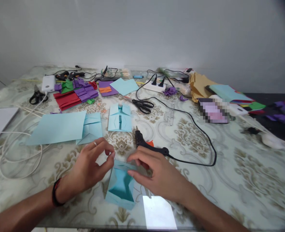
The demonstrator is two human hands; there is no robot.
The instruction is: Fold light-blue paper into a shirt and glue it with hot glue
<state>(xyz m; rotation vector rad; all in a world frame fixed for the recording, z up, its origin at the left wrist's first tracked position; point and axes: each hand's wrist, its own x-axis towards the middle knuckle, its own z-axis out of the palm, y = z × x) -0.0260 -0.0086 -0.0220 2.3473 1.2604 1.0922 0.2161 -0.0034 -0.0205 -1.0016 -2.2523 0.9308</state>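
Note:
A folded light blue paper box (120, 199) with an open hollow lies at the front of the table. At its far left corner, my left hand (90, 164) has thumb and forefinger pinched together; whatever lies between the tips is too small to make out. My right hand (154, 170) hovers by the box's far right corner, thumb and forefinger apart, with nothing seen between them. Just beyond that hand a black glue gun (141, 140) rests on the table. Farther back lies another folded light blue paper piece (120, 119).
Light blue sheets (57, 127) lie at left beside a looped white cable (3, 161). Black-handled scissors (142, 105), a clear ruler (170, 114) and a white power strip (154, 86) sit farther back. The glue gun's black cord (206, 135) curves right. A phone (213, 111) lies at right.

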